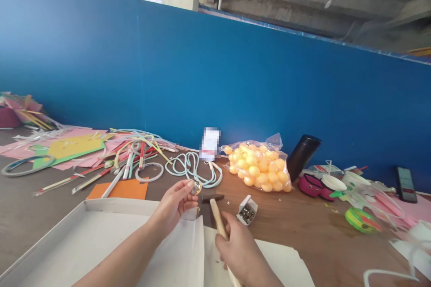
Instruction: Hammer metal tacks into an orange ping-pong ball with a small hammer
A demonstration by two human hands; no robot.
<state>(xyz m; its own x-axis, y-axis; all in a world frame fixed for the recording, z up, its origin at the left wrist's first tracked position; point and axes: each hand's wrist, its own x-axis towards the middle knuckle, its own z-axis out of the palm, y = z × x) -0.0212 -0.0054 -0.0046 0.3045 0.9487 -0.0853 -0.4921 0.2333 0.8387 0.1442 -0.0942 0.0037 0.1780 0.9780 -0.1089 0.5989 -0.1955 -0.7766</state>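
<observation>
1. Across the back runs the blue partition point(215, 67), and in front of it the brown tabletop point(313, 224) is busy from end to end!
2. Front left, here's the shallow white cardboard tray point(111, 233), the left forearm crossing right over it.
3. To the right of centre sits the clear plastic bag of orange balls point(257, 168), packed full, a black tumbler point(304, 157) just beside it on the right.
4. Over to the right hand point(235, 237), fingers wrapped round a wooden handle, low in front and above a pale sheet point(283, 255).
5. And the left hand point(175, 202)! It's up over the tray's far right corner, thumb and fingertips pinched together on something small.
6. That handle belongs to the hammer point(218, 219), slanting away from the right hand, its dark head at the far end, just right of the tray's corner.
7. Close by on the right, a little open white carton point(244, 202) tips its mouth forward, showing small metal pieces inside.
8. Smallest of all, the shiny round piece point(195, 187) in the left fingertips, glinting near the hammer head; its exact kind, I can't tell.
</observation>
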